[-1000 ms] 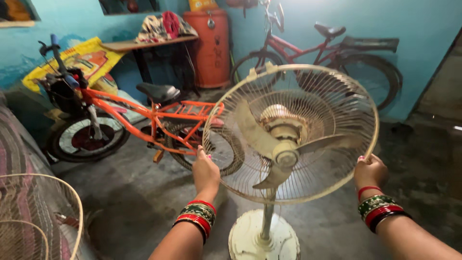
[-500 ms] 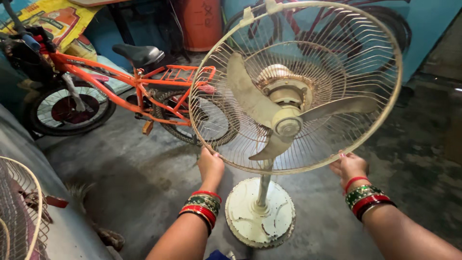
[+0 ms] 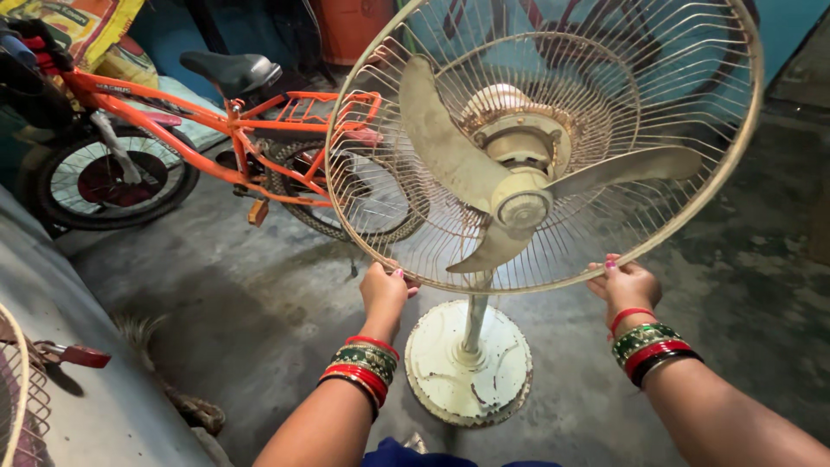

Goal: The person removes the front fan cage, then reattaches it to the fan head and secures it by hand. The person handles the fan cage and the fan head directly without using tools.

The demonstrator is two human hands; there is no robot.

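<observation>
Both hands grip the lower rim of the rear wire guard (image 3: 553,147) of a pedestal fan that stands on the concrete floor (image 3: 259,320). The left hand (image 3: 385,290) has its fingers curled round the wires at lower left; the right hand (image 3: 624,284) pinches the rim at lower right. The front of the guard is off, so the dusty blades (image 3: 484,173) sit bare just above the knuckles and could catch a finger. Pulling unevenly could tip the round base (image 3: 467,367) toward the orange bicycle (image 3: 216,138) close behind.
</observation>
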